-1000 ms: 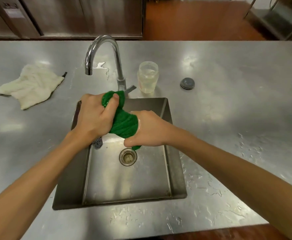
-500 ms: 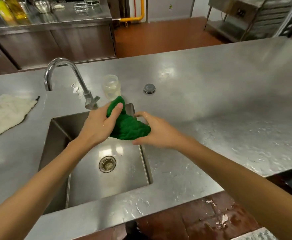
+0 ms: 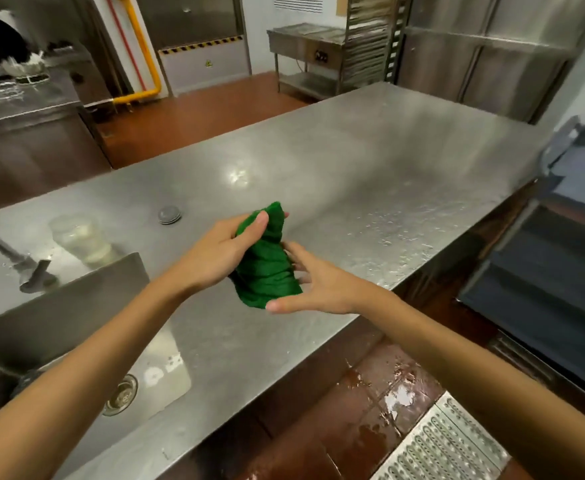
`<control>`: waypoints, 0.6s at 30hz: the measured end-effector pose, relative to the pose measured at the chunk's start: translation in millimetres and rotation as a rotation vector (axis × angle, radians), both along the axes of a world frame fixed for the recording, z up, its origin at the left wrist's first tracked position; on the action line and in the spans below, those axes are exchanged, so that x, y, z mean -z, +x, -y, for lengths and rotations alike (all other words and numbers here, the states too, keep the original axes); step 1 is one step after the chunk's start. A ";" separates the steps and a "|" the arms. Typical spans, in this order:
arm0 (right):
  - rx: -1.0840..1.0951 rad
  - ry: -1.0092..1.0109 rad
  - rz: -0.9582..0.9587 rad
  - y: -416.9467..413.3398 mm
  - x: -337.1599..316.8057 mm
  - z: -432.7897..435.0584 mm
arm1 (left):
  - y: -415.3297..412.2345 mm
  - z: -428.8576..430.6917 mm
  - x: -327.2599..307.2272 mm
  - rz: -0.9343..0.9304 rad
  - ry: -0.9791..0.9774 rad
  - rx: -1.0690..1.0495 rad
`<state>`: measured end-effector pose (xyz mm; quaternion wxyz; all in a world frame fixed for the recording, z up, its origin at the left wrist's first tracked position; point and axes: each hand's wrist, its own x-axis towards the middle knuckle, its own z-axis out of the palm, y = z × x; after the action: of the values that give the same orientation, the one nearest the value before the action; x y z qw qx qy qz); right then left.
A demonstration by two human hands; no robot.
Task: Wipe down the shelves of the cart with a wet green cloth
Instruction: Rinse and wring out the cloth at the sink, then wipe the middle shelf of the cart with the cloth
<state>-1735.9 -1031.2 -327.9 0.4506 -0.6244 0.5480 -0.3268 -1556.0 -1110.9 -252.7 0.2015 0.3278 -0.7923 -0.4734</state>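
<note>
The wet green cloth (image 3: 267, 268) is bunched into an upright wad above the steel counter (image 3: 370, 174), to the right of the sink. My left hand (image 3: 215, 254) grips its upper part, thumb pressed on the top. My right hand (image 3: 322, 285) lies against the lower right side of the cloth with fingers spread and thumb out, not closed around it. A dark, blurred frame with shelves (image 3: 544, 271) stands at the right beyond the counter's end; I cannot tell whether it is the cart.
The sink (image 3: 76, 306) with its drain (image 3: 121, 393) is at lower left, the faucet base (image 3: 31, 271) behind it. A clear jar (image 3: 79, 237) and a round grey lid (image 3: 169, 214) sit on the counter. Below are wet floor tiles (image 3: 370, 393) and a metal grate (image 3: 440, 445).
Both hands carried the cloth from over the sink rightward above the counter. My right hand loosened from its grip and spread its fingers. The view swung right, bringing the floor and shelved frame in.
</note>
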 end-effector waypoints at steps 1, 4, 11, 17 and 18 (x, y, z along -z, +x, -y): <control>0.068 0.003 0.048 -17.5 1.2 -11.5 | -17.4 -5.7 -0.2 0.016 -0.010 0.048; 0.321 -0.048 0.070 -68.8 8.1 -46.0 | -69.4 -20.5 3.5 0.090 -0.089 0.119; 0.652 -0.149 -0.126 -154.0 4.8 -129.8 | -185.3 -63.5 12.8 -0.035 -0.147 0.339; 0.985 -0.137 -0.134 -213.1 0.5 -188.8 | -281.0 -96.2 24.8 -0.128 -0.187 0.414; 0.980 -0.115 -0.067 -223.1 -1.4 -198.7 | -298.0 -100.9 25.6 -0.144 -0.224 0.425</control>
<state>-1959.0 -832.5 -326.5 0.1908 -0.3271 0.7726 -0.5096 -1854.0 -1010.0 -278.2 0.1885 0.0950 -0.8746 -0.4365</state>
